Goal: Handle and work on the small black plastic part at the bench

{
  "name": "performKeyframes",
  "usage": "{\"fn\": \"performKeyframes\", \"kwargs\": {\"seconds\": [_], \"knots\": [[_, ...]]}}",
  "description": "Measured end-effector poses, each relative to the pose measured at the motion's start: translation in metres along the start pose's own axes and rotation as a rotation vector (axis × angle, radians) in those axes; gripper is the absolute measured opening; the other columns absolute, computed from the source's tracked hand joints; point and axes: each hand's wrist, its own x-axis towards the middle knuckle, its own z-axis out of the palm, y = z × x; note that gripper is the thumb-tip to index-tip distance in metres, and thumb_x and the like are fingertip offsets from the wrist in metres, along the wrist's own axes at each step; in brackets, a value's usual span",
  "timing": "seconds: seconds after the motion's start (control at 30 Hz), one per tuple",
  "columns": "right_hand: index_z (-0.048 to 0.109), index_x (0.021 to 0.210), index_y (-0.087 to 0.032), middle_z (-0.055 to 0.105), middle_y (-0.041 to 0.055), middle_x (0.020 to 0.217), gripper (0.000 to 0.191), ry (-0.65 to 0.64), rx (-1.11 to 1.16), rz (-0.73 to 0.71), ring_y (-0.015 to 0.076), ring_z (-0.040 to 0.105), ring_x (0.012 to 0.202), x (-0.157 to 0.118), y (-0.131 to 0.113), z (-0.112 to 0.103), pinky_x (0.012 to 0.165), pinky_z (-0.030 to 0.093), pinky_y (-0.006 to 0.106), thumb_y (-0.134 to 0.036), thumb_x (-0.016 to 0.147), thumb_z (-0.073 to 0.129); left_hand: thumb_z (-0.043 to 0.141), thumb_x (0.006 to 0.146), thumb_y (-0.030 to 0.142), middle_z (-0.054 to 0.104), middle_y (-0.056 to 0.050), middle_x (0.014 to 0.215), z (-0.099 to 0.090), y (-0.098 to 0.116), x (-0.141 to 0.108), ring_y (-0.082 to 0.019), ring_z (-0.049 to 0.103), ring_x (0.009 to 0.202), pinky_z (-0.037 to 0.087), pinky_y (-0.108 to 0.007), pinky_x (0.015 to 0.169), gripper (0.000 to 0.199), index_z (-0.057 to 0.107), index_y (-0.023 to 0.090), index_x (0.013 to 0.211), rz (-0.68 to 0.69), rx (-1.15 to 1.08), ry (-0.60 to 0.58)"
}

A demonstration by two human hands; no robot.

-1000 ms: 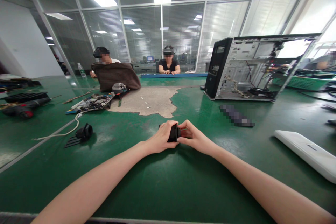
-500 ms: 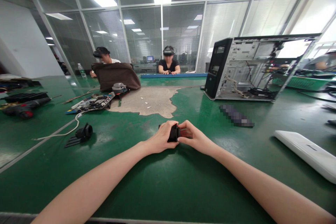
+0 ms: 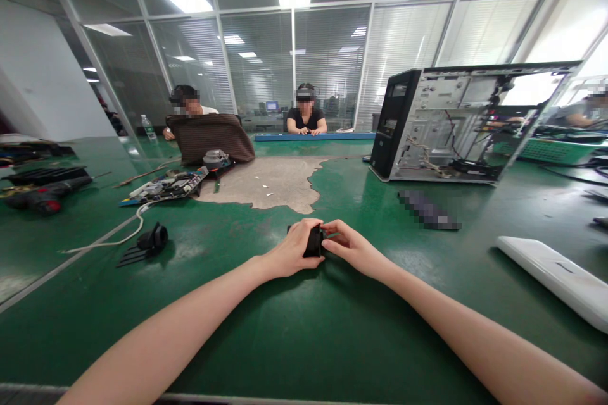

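A small black boxy part (image 3: 313, 242) is held just above or on the green table, in front of me. My left hand (image 3: 291, 247) is wrapped around it, fingers over its far side and thumb along the near side. At its right end, the curled fingertips and thumb of my right hand (image 3: 349, 245) pinch the edge. My hands cover much of the part, so its exact kind cannot be made out. Left of the hands lies a black plastic piece with a round collar and flat prongs (image 3: 152, 242).
An opened computer case (image 3: 451, 126) stands at the back right, with a blurred dark item (image 3: 427, 209) before it and a white casing (image 3: 555, 275) nearer. Back left are a circuit board (image 3: 166, 188), a white cable (image 3: 140, 221) and a power drill (image 3: 47, 196). Co-workers sit across the table.
The fingers of my right hand have shifted slightly at the part's right end, the thumb now higher. My left hand and the part have stayed in place.
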Motion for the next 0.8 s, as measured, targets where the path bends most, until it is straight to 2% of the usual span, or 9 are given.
{"fn": "performKeyframes", "kwargs": {"seconds": [0.13, 0.23, 0.33, 0.47, 0.63, 0.7, 0.8], "knots": [[0.041, 0.093, -0.021, 0.055, 0.0007, 0.091, 0.026, -0.064, 0.069, -0.031, 0.0147, 0.058, 0.086, -0.0028, -0.0068, 0.0002, 0.078, 0.047, 0.032, -0.025, 0.074, 0.059, 0.058, 0.07, 0.024, 0.04, -0.01, 0.115, 0.0011, -0.0009, -0.0001, -0.024, 0.04, 0.108, 0.031, -0.039, 0.094, 0.061, 0.025, 0.018, 0.12, 0.005, 0.001, 0.003], [0.042, 0.09, -0.02, 0.055, 0.0002, 0.086, 0.019, -0.035, 0.055, -0.019, 0.0142, 0.058, 0.083, -0.0028, -0.0097, 0.0017, 0.077, 0.046, 0.032, -0.028, 0.077, 0.054, 0.059, 0.07, 0.024, 0.04, -0.01, 0.115, 0.0014, -0.0009, -0.0002, -0.024, 0.04, 0.108, 0.031, -0.039, 0.093, 0.061, 0.025, 0.019, 0.12, 0.002, 0.002, 0.009], [0.044, 0.09, -0.02, 0.054, 0.0009, 0.089, 0.017, 0.013, 0.021, -0.024, 0.0143, 0.057, 0.084, -0.001, -0.007, 0.0027, 0.078, 0.046, 0.032, -0.028, 0.078, 0.053, 0.059, 0.069, 0.025, 0.04, -0.009, 0.114, 0.0009, -0.0004, 0.0, -0.024, 0.041, 0.107, 0.032, -0.039, 0.093, 0.061, 0.025, 0.019, 0.12, -0.001, 0.005, 0.006], [0.042, 0.098, -0.02, 0.051, 0.0037, 0.099, 0.025, 0.038, 0.0, 0.003, 0.0153, 0.057, 0.088, 0.0, -0.002, 0.0019, 0.08, 0.046, 0.034, -0.028, 0.077, 0.054, 0.059, 0.07, 0.025, 0.04, -0.01, 0.114, -0.0001, 0.0, 0.0005, -0.023, 0.04, 0.107, 0.032, -0.039, 0.093, 0.062, 0.025, 0.019, 0.121, 0.007, -0.003, 0.002], [0.04, 0.093, -0.021, 0.054, 0.0015, 0.092, 0.027, -0.058, 0.037, -0.037, 0.0156, 0.057, 0.089, -0.0029, -0.0057, 0.0003, 0.082, 0.045, 0.034, -0.023, 0.073, 0.059, 0.059, 0.07, 0.025, 0.04, -0.01, 0.114, -0.0004, 0.0001, 0.0003, -0.023, 0.04, 0.107, 0.031, -0.039, 0.093, 0.061, 0.025, 0.017, 0.12, 0.005, 0.009, -0.004], [0.04, 0.091, -0.021, 0.054, 0.0005, 0.091, 0.03, -0.065, 0.04, -0.058, 0.0153, 0.057, 0.089, -0.0035, -0.0079, 0.0003, 0.082, 0.045, 0.034, -0.022, 0.071, 0.061, 0.059, 0.07, 0.025, 0.041, -0.01, 0.113, 0.0, -0.0001, 0.0, -0.023, 0.041, 0.106, 0.032, -0.039, 0.093, 0.061, 0.025, 0.018, 0.12, 0.004, 0.006, -0.004], [0.041, 0.09, -0.02, 0.055, 0.0003, 0.089, 0.022, -0.04, 0.049, -0.04, 0.0141, 0.057, 0.085, -0.0025, -0.0088, 0.0011, 0.079, 0.046, 0.032, -0.026, 0.076, 0.057, 0.059, 0.07, 0.025, 0.04, -0.01, 0.115, 0.0011, -0.0008, -0.0004, -0.024, 0.04, 0.107, 0.031, -0.04, 0.093, 0.062, 0.024, 0.02, 0.121, 0.002, 0.0, 0.007]]}}
